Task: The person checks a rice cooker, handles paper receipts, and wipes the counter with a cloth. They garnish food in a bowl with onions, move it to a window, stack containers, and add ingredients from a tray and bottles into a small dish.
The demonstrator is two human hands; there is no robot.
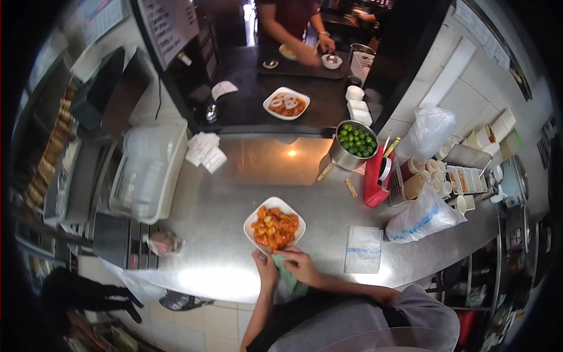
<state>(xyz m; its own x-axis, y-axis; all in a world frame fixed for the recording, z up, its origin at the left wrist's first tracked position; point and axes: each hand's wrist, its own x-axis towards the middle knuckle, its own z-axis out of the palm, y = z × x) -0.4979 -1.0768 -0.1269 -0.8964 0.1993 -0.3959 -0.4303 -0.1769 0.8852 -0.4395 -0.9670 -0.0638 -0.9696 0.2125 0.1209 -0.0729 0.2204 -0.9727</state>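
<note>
Steel counter (pixel 223 199): right hand (pixel 303 267) clenched on green cloth (pixel 287 283) at plate (pixel 253 216) rim; left hand (pixel 265 264) alongside (grip unclear); forceful wiping could shove plate.

your right hand (pixel 302 265) covers part of the green cloth (pixel 288 286), so you can't tell how your fingers (pixel 291 253) grip it. your left hand (pixel 265 263) hides the near rim of the plate (pixel 255 217). the other person (pixel 287 17) is cut off by the top edge. the words on the board (pixel 167 23) and the stuff in the little cups (pixel 437 175) are too small to tell.
</note>
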